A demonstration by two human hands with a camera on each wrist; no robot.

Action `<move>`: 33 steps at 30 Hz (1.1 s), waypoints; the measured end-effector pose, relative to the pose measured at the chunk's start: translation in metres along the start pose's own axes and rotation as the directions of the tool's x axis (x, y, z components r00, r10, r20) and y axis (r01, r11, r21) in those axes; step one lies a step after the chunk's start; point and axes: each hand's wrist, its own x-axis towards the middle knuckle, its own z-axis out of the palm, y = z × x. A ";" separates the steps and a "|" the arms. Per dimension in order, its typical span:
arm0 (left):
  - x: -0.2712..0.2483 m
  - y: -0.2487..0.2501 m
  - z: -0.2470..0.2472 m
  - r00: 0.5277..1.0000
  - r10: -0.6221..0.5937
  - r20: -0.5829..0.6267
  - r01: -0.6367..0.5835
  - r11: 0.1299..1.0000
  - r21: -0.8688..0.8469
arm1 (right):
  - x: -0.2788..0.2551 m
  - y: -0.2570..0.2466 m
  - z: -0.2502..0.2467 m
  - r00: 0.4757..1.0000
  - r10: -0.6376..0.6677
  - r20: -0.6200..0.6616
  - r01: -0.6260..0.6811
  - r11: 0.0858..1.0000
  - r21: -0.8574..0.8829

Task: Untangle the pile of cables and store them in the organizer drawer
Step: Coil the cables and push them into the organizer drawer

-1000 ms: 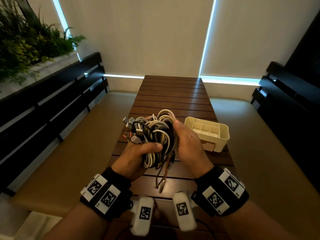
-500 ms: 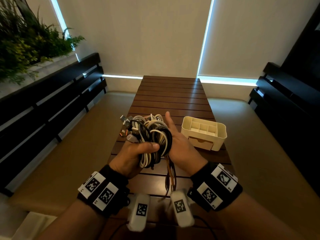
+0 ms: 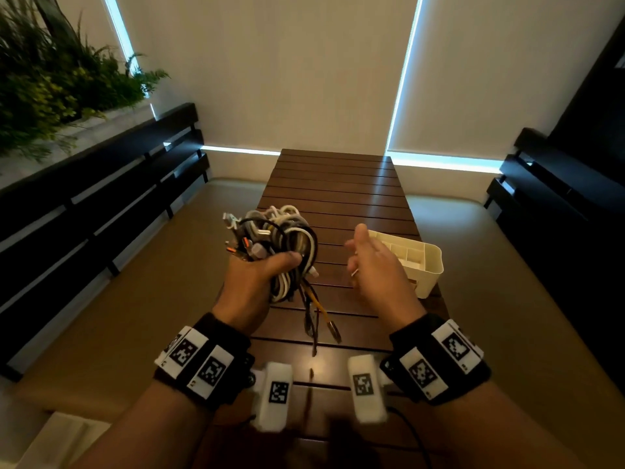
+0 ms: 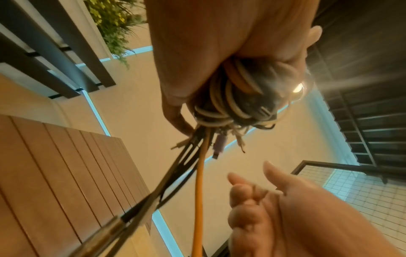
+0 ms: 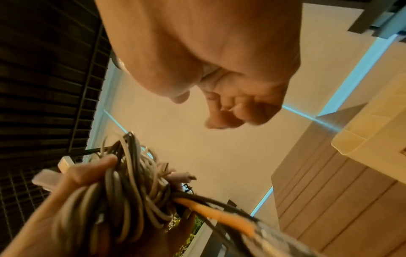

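Slatted table (image 3: pixel 333 184) beneath both hands; left hand (image 3: pixel 252 282) grasps cable bundle (image 3: pixel 284 238) (ends dangling); right hand (image 3: pixel 378 265) empty, fingers loosely curled, beside organizer (image 3: pixel 429 265)

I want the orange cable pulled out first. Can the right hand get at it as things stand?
Probably yes: the right hand holds nothing and hovers beside the cable bundle, and the orange cable dangles free below the left hand.

A long slatted table (image 3: pixel 333 184) of dark brown wood is set on a tan floor (image 3: pixel 142 299). Beige roller blinds (image 3: pixel 270 72) are drawn over the far windows, and thin bluish strips of daylight (image 3: pixel 404 76) are let in at their edges. Black slatted benches (image 3: pixel 101 198) are placed along both sides. Green plants (image 3: pixel 50 79) are seen upper left.
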 end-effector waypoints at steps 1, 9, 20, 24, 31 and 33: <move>0.002 0.001 -0.002 1.000 0.015 -0.024 -0.015 1.000 -0.008 | -0.004 0.001 -0.001 0.998 0.037 0.059 -0.040 0.998 0.052; -0.002 -0.004 0.012 0.998 -0.017 -0.067 0.011 0.995 -0.097 | -0.024 0.014 0.035 0.804 0.173 0.569 -0.434 0.825 0.362; -0.035 -0.007 0.019 0.978 -0.123 0.170 0.173 0.932 -0.319 | -0.011 0.009 0.007 0.964 0.186 0.189 -0.265 0.690 0.674; -0.042 -0.011 0.023 0.972 -0.188 0.141 0.226 0.913 -0.339 | -0.018 0.006 0.008 0.991 0.076 0.108 -0.121 0.845 0.521; -0.043 -0.009 0.022 0.964 -0.246 0.104 0.267 0.878 -0.398 | -0.024 0.004 0.004 0.982 -0.080 0.174 -0.002 0.902 0.431; -0.042 -0.009 0.022 0.963 -0.244 0.114 0.270 0.877 -0.398 | -0.025 0.002 0.004 0.971 -0.084 0.223 -0.008 0.923 0.384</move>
